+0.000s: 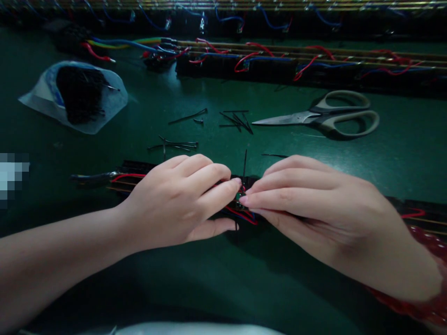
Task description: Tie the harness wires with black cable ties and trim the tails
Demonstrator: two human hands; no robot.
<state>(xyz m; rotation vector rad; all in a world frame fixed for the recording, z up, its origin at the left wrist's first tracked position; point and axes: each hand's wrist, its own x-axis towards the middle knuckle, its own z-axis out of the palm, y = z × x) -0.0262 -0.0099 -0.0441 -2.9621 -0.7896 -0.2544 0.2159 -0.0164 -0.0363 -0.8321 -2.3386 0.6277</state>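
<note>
A long dark wired strip with red and blue wires lies across the front of the table. My left hand grips it from above, fingers over the top and thumb on the near side. My right hand is closed in a pinch at a small green board on the strip; what sits between the fingertips is hidden. From the strip's far side a thin black cable tie sticks up. A dark narrow end shows by my left thumb. Red wires bulge out below the fingertips.
Loose black cable ties and cut pieces lie beyond my hands, beside scissors. A plastic bag of black ties stands at the left. More wired strips run along the back of the green table.
</note>
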